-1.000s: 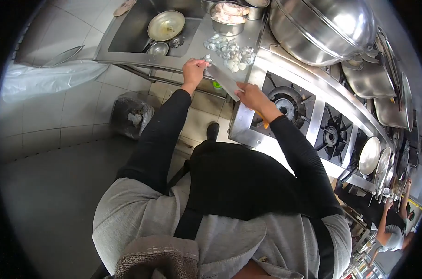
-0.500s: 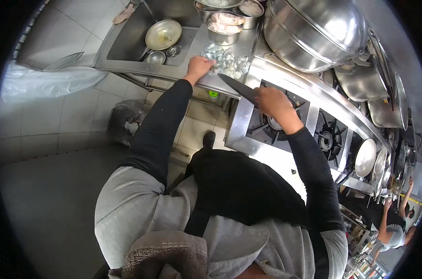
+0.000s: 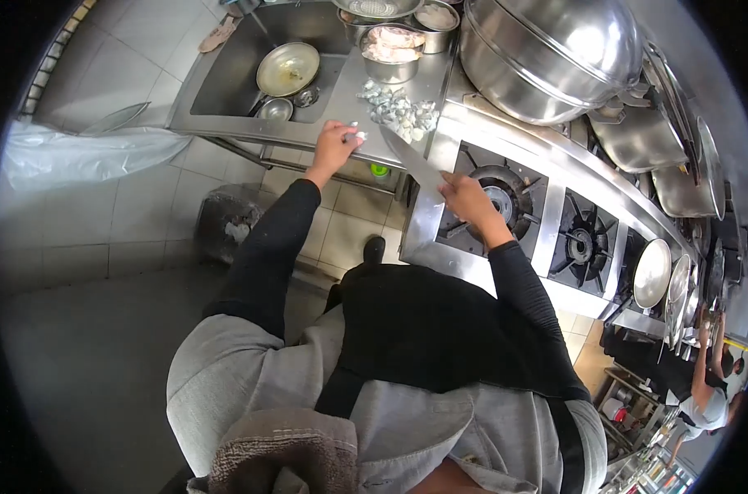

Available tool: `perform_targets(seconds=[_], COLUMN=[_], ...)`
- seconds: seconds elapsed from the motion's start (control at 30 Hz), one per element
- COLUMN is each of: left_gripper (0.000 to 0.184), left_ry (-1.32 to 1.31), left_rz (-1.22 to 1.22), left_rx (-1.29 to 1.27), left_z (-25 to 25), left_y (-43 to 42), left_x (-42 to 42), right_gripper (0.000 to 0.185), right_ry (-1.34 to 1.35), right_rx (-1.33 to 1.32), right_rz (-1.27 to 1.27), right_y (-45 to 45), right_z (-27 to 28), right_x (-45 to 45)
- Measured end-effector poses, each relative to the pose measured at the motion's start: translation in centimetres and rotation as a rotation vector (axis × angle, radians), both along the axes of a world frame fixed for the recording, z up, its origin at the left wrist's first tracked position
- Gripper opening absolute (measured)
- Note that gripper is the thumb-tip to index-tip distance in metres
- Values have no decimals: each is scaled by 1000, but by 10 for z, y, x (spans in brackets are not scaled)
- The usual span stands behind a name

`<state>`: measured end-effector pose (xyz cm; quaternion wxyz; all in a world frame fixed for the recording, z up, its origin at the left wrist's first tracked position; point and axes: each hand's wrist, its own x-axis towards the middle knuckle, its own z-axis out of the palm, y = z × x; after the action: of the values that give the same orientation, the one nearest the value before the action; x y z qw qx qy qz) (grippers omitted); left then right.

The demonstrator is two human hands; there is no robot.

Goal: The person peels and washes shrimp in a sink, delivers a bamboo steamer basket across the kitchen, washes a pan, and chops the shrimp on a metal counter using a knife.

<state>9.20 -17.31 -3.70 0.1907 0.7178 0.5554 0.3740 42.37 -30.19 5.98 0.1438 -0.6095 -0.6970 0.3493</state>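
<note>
My right hand (image 3: 470,204) is wrapped round the handle of a large kitchen knife (image 3: 413,161). Its wide blade points up and left, with the tip near a pile of chopped, whitish-grey food pieces (image 3: 403,114) on the steel counter (image 3: 345,105). At the counter's front edge, left of the pile, my left hand (image 3: 333,151) is closed, with small whitish pieces (image 3: 358,134) at its fingertips. What exactly these pieces are I cannot make out.
Left of the pile, a sink (image 3: 217,95) holds a pan (image 3: 288,69). A steel bowl of raw meat (image 3: 392,59) stands behind the pile. Gas burners (image 3: 497,202) and a large steel pot (image 3: 547,62) are to the right. Another person (image 3: 703,395) is at far right.
My left hand has drawn back from the pile, left and toward me, with whitish pieces now at its fingertips. The knife has turned, its blade now showing brighter, and my right hand sits slightly lower.
</note>
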Motion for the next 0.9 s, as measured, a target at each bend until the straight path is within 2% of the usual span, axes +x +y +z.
perform_targets(seconds=[0.07,0.1,0.2,0.4,0.5,0.63,0.7,0.83,0.9], left_gripper=[30,30,28,21,19,19,19,19,18], left_ry=[-143,-133,-152,-175,-95,-161,-140,-177,-151], left_rz=[109,146,90,136,124,171,182,198,183], left_rx=[-51,25,-16,-25,57,0,3,12,12], left_z=[20,11,10,6,0,-7,-3,-1,4], left_y=[-19,-16,-17,-15,-11,-11,-11,-12,-13], left_x=[10,8,3,9,7,10,9,15,13], right_gripper=[39,39,36,39,41,42,45,46,44], right_ry=[185,275,416,423,371,322,348,290,291], right_rx=[-232,-352,-366,-401,-344,-285,-284,-343,-266], right_rz=[-95,-143,-158,-103,-114,-71,15,31,16], right_y=[-11,-14,-13,21,34,43,34,28,41], right_z=[4,5,0,-19,-23,-36,-30,-19,-26], right_x=[-4,-7,-24,-56,-71,-78,-71,-69,-78])
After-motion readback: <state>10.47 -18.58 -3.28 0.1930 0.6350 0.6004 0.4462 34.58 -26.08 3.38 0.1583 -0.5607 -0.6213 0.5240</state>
